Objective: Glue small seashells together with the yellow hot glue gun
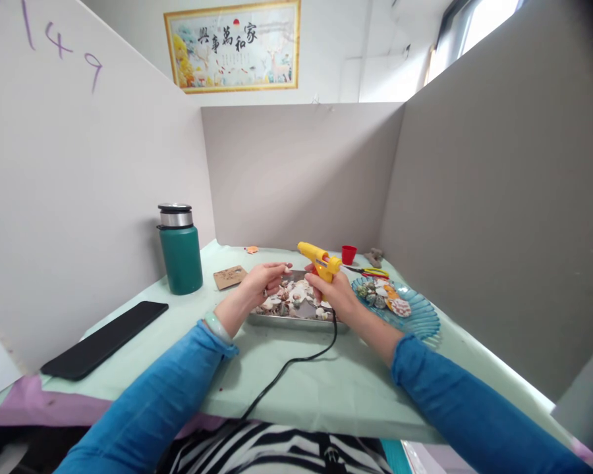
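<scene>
Yellow glue gun (321,255) is clamped in the person's right hand (335,291), up over a metal tray (296,323) of seashells (296,289), black cord (296,360) running down across the worktop (356,388). Left hand (261,284), also above the tray, has fingertips pinched on a small whitish piece (287,269), too tiny to identify from where I stand. Blue scalloped plate (427,324) with more shells sits just right.
</scene>
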Demonstrator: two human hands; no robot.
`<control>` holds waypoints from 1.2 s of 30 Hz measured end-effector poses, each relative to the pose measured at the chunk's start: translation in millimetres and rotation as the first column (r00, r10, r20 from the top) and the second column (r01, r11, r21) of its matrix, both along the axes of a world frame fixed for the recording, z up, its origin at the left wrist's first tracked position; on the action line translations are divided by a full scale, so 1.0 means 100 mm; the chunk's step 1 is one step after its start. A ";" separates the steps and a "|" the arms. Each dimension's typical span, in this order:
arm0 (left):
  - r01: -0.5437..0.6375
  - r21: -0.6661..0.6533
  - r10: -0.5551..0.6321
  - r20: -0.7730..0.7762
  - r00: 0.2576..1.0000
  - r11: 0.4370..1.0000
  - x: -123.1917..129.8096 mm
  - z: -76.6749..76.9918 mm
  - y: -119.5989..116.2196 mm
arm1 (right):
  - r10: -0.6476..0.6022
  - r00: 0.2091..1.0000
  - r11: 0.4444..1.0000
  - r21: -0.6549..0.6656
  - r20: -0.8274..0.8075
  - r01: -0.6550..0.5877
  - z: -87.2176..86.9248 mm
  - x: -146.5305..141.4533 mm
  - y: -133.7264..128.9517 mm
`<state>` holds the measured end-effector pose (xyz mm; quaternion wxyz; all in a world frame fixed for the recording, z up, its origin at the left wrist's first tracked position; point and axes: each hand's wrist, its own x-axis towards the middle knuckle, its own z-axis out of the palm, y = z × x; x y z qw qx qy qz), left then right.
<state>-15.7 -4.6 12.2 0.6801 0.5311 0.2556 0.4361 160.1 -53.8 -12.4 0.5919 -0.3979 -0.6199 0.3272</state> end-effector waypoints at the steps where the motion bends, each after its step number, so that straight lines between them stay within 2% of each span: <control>1: -0.003 0.048 0.005 -0.048 0.999 0.999 0.02 -0.01 -0.02 | -0.031 1.000 1.000 0.005 -0.006 0.031 -0.01 0.00 0.02; 5: 0.092 0.115 -0.076 -0.138 0.988 0.989 0.09 -0.05 -0.12 | -0.081 0.996 0.996 0.023 -0.040 0.081 -0.03 0.01 0.08; 12: 0.215 0.103 -0.202 -0.122 0.972 0.971 0.09 -0.10 -0.13 | -0.092 0.996 0.995 0.028 0.004 0.092 -0.03 -0.01 0.06; 22: 0.220 0.043 -0.205 -0.225 0.952 0.975 0.10 -0.08 -0.16 | -0.017 0.999 1.000 0.003 0.044 0.017 -0.06 0.00 0.08; 25: 0.183 0.093 -0.153 -0.262 0.953 0.979 0.11 -0.08 -0.18 | -0.026 1.000 1.000 -0.010 -0.011 0.026 -0.03 0.00 0.05; 29: 0.075 0.262 0.026 -0.362 0.932 0.962 0.13 -0.12 -0.15 | -0.055 0.994 0.998 -0.030 -0.099 0.052 0.01 -0.02 0.03; 32: 0.063 0.360 0.124 -0.473 0.872 0.931 0.17 -0.18 -0.07 | -0.081 0.989 0.996 -0.049 -0.120 0.076 0.01 -0.03 0.05; 36: 0.120 0.413 0.183 -0.622 0.762 0.903 0.23 -0.23 0.03 | -0.100 0.988 0.994 -0.066 -0.120 0.093 -0.01 -0.02 0.07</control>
